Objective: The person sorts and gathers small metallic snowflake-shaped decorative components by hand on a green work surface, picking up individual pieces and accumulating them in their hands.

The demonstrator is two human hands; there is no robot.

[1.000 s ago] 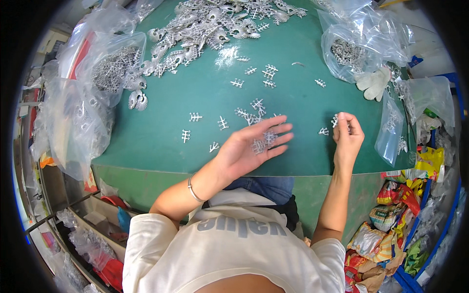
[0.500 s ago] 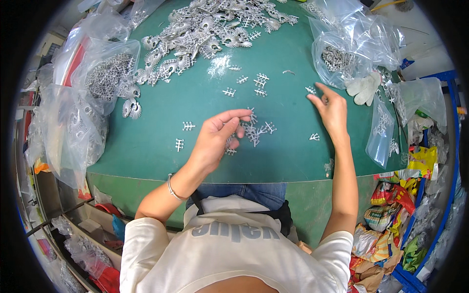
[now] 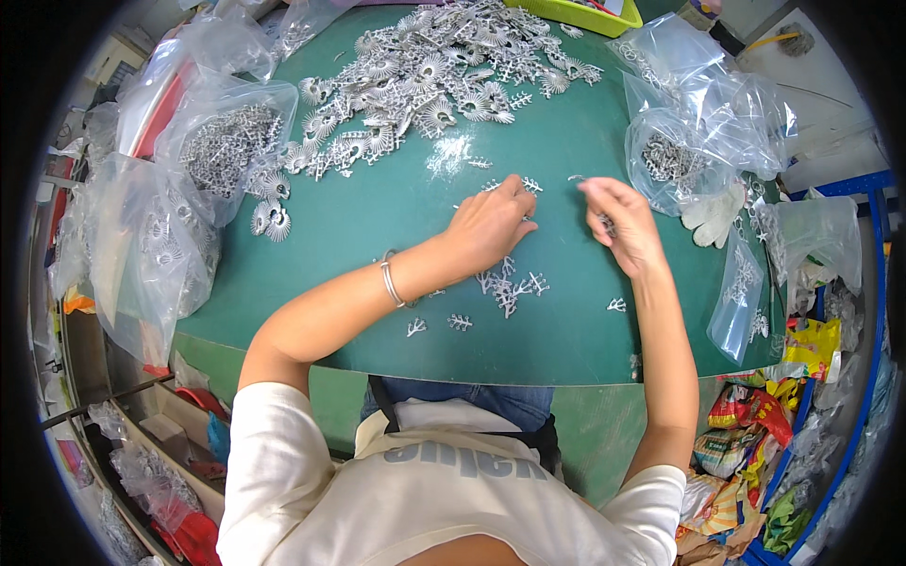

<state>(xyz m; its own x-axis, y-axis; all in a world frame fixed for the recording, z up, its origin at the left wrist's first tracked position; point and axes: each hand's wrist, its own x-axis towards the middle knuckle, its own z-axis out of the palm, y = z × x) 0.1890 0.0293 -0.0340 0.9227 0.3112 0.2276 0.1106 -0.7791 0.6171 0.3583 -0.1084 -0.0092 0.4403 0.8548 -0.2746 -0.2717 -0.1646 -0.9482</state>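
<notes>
My left hand (image 3: 493,224) is over the middle of the green table, fingers bent down among small silver branched metal pieces. One branched piece (image 3: 526,219) shows between its thumb and fingers; the fingertips are partly hidden. My right hand (image 3: 625,224) is closed, with a silver branched piece (image 3: 607,224) showing inside its curled fingers. At its index fingertip lies a thin curved sliver (image 3: 577,177). Below the hands sits a cluster of branched pieces (image 3: 510,288). Single pieces lie nearer me, one (image 3: 460,323) left of the cluster and another (image 3: 616,305) beside my right forearm.
A large heap of silver metal parts (image 3: 429,80), many fan-shaped, covers the far side, with white powder (image 3: 450,156) before it. Filled clear bags stand left (image 3: 225,151) and right (image 3: 675,160). A white glove (image 3: 713,215) and a yellow-green tray (image 3: 585,13) lie beyond.
My left hand has moved away from me and to the right, from beside the cluster to the farther pieces. My right hand's piece has gone from fingertips into curled fingers. The view has shifted.
</notes>
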